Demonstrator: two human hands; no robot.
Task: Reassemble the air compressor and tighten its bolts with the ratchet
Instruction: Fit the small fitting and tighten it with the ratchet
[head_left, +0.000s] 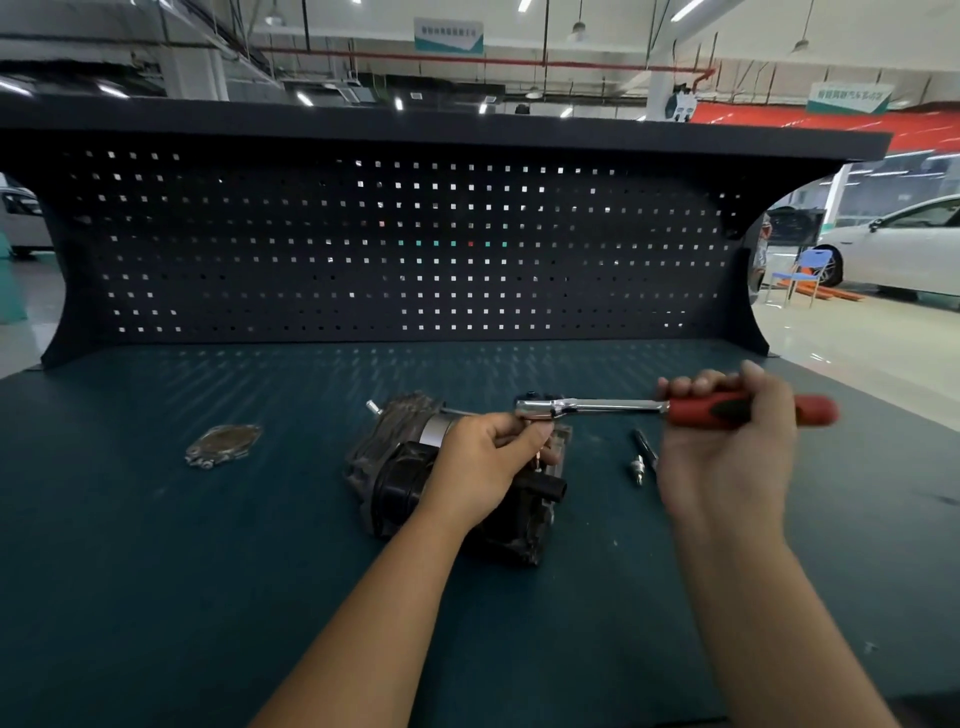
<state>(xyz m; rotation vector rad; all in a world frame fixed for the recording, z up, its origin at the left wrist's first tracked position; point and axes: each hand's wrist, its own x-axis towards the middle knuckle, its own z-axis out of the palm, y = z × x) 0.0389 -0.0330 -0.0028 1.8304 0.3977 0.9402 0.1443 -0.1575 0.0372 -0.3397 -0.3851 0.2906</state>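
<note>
The dark grey air compressor (395, 467) lies on the green bench top (156, 519), near the middle. My left hand (488, 462) rests over its top right part, fingers closed around the socket under the ratchet head. The chrome ratchet (587, 406) with a red and black handle lies level above the compressor, its head at the compressor's upper right. My right hand (727, 447) grips the red handle. What the socket sits on is hidden by my left hand.
A flat metal cover plate (223, 444) lies on the bench to the left. A loose bolt and a dark extension bar (641, 457) lie just right of the compressor. A dark pegboard back panel (395, 244) closes off the far edge of the bench.
</note>
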